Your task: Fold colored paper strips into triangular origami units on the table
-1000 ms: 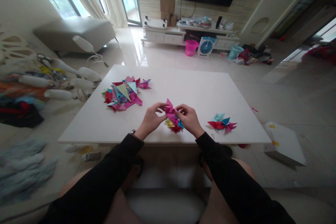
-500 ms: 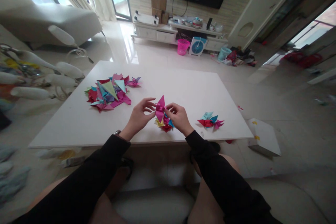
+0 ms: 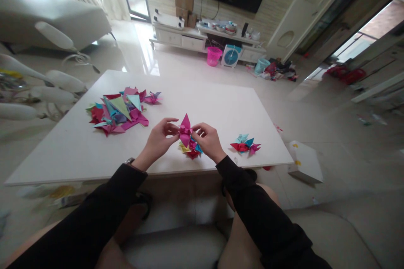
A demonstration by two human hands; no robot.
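Note:
A pink origami crane (image 3: 185, 131) is held up between my two hands, its pointed wings spread towards the top and bottom of the view. My left hand (image 3: 161, 136) pinches its left side with thumb and fingers. On its right side, my right hand (image 3: 207, 139) grips it the same way. Just below and partly hidden by the crane lies a small cluster of folded paper (image 3: 193, 153) in yellow, red, pink and blue. To the right, a second small group of paper cranes (image 3: 244, 144) rests on the white table (image 3: 214, 101).
A large heap of coloured folded paper (image 3: 118, 111) covers part of the table's left side. A white box (image 3: 305, 162) stands on the floor off the right edge. Pale lamp arms (image 3: 61, 82) stand at the left. Beyond are a pink basket (image 3: 214, 56) and a box fan (image 3: 231, 56).
The whole view has shifted, so the table and hands sit a little further left. Both hands still hold the pink crane, which looks slightly more level.

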